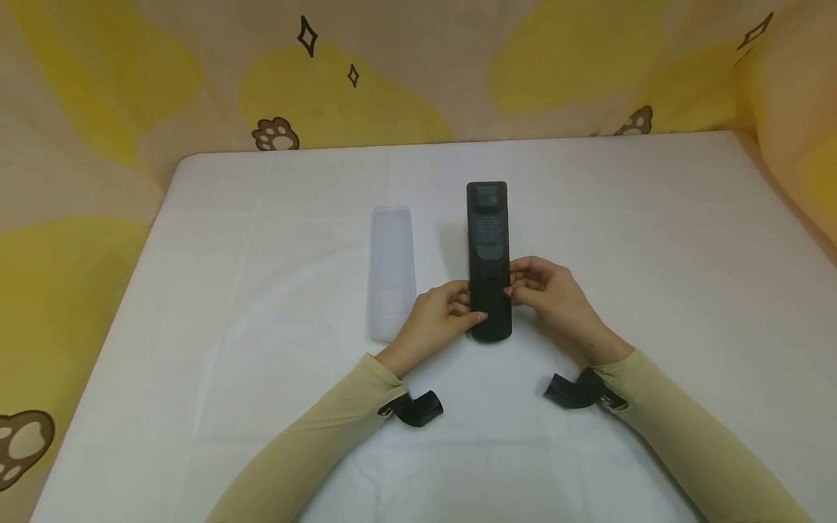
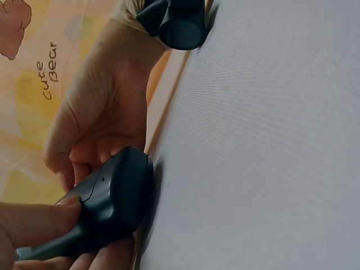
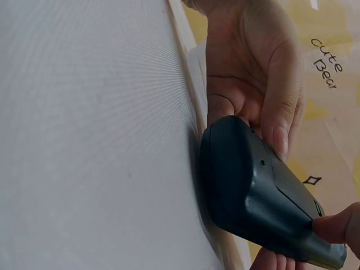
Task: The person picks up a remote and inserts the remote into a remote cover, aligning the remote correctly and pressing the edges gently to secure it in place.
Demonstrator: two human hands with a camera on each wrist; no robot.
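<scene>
A long black remote control (image 1: 489, 290) is held between my two hands with its back facing up, showing a label and a battery cover. From the left side, my left hand (image 1: 434, 314) grips its near part, thumb on the back face and fingers along the edge. My right hand (image 1: 556, 299) pinches the opposite edge a little farther up, thumb at the rim of the back. The rounded near end of the remote is close over the white cloth in both wrist views. Left of it lies a translucent remote cover (image 1: 392, 261), its near corner partly behind my left hand.
A white cloth covers the table (image 1: 654, 218). Behind it hangs a yellow patterned curtain (image 1: 418, 73). Black wrist cameras stick out from both sleeves, the left camera (image 1: 421, 409) and the right camera (image 1: 572, 392), low over the cloth.
</scene>
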